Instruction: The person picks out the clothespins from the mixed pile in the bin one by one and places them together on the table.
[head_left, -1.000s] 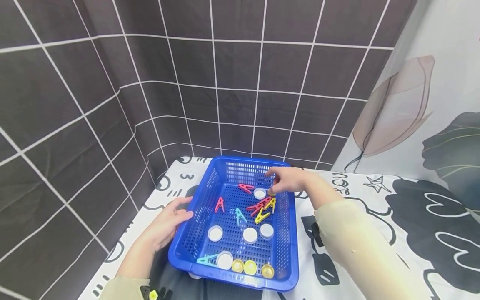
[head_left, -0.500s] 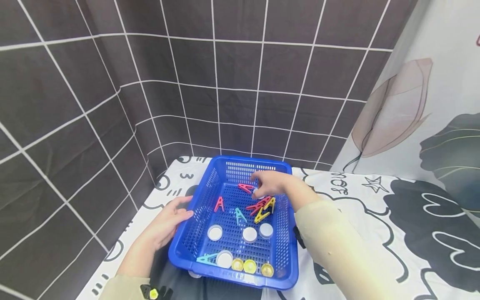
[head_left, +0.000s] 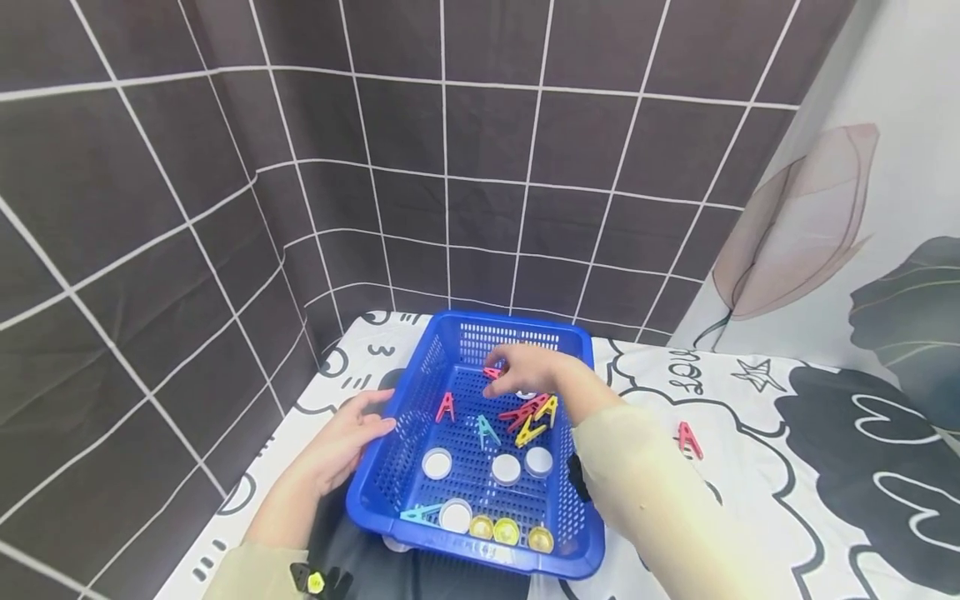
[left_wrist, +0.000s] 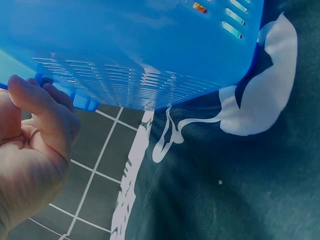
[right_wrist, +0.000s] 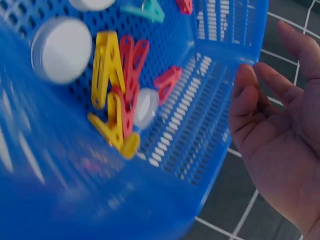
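A blue plastic basket [head_left: 558, 573] holds red, yellow and teal clothespins and round white and yellow caps. My left hand [head_left: 351, 442] grips its left rim with thumb and fingers. My right hand [head_left: 525, 368] hovers inside the far end, fingers loosely bent with nothing between them. A red clothespin [head_left: 491, 372] shows at its fingertips, partly hidden. Just below the palm is a white cap [head_left: 525, 395], mostly covered. Nearby lie red clothespins [head_left: 523, 410] and a yellow clothespin [head_left: 529, 432]. A teal clothespin [head_left: 486, 432] sits mid-basket. Yellow caps [head_left: 506, 531] line the near end.
The basket stands on a black-and-white printed cloth [head_left: 750, 467], its near end over dark fabric. A red clothespin [head_left: 688, 440] lies on the cloth to the right. Behind rises a dark grid-patterned curtain [head_left: 487, 208].
My right hand has moved left across the basket's far end, from the right wall toward the red clothespin. The left hand keeps its hold. The arm's shift uncovers a red clothespin on the cloth.
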